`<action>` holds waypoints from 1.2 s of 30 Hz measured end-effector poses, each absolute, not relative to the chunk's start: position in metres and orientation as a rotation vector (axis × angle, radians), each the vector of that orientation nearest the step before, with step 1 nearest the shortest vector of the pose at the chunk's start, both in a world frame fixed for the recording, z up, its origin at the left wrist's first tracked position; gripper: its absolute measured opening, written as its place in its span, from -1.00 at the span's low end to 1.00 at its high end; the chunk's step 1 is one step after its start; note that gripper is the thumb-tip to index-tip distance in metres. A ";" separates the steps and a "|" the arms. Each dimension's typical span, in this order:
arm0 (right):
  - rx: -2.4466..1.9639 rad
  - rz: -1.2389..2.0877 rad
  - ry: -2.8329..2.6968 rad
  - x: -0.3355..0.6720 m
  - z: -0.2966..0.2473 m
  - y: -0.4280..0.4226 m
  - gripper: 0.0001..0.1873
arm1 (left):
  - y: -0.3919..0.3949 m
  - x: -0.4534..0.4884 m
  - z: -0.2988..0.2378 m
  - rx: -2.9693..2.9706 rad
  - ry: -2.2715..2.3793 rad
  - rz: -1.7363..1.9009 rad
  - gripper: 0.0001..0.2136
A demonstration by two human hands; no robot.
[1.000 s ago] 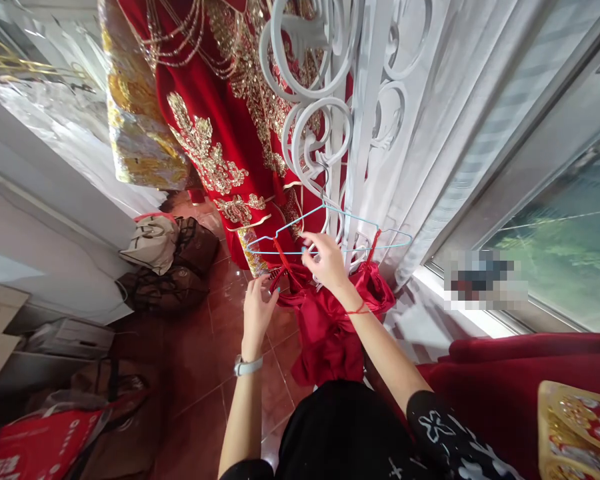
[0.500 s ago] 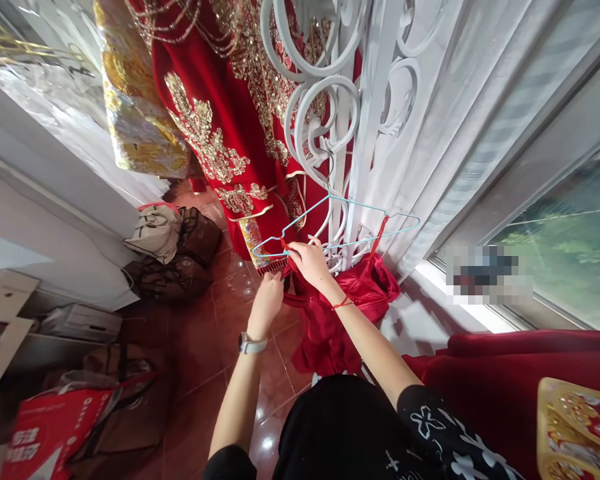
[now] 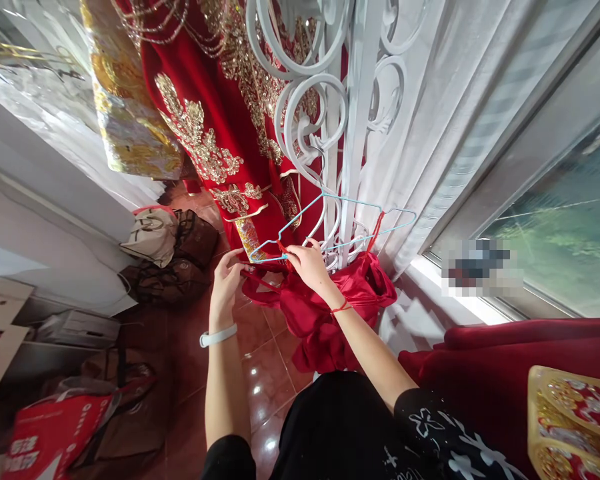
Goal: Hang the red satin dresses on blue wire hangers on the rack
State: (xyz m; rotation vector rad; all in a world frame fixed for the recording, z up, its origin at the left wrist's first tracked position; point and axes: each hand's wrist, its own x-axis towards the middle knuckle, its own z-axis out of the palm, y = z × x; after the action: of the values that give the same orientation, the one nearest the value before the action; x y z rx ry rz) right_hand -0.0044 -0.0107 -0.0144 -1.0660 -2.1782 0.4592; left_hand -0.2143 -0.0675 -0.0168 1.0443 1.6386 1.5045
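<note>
A light blue wire hanger (image 3: 330, 223) hangs from a white scrolled metal stand (image 3: 325, 127). A red satin garment (image 3: 325, 307) hangs from it by thin red straps. My right hand (image 3: 307, 263) pinches the left strap at the hanger's lower bar. My left hand (image 3: 227, 280), with a white watch on the wrist, grips the garment's left edge and pulls it out to the left.
A red gown with gold embroidery (image 3: 215, 113) hangs behind the stand, white curtains (image 3: 430, 113) and a window to the right. Bags (image 3: 173, 257) lie on the red tiled floor at left, a red bag (image 3: 55, 433) nearer. Red fabric (image 3: 520, 373) lies at right.
My left hand has moved left and up, pulling the garment's edge outward. My right hand has slid left along the hanger's lower bar to the strap.
</note>
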 end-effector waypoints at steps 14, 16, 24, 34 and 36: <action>-1.087 0.454 -2.184 -0.004 -0.015 -0.011 -0.79 | -0.039 -0.157 0.048 1.465 1.351 1.166 -0.26; -1.069 0.446 -2.168 -0.004 -0.018 -0.010 -0.81 | -0.043 -0.158 0.044 1.557 1.382 1.043 -0.28; -0.990 0.528 -2.163 0.002 -0.021 -0.006 -0.67 | -0.048 -0.160 0.048 1.828 1.622 0.926 -0.45; -0.715 0.823 -1.815 0.021 -0.024 -0.021 -0.70 | -0.046 -0.169 0.027 1.972 1.533 1.036 -0.59; -0.724 0.821 -1.591 0.046 -0.038 -0.026 -0.74 | -0.045 -0.166 0.021 1.997 1.576 1.096 -0.67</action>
State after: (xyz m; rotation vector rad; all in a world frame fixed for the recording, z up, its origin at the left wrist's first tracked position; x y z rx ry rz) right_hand 0.0459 -0.0258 -0.0378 -0.7240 -1.5906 0.8209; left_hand -0.1665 -0.0454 0.0214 1.9971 1.5760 1.0962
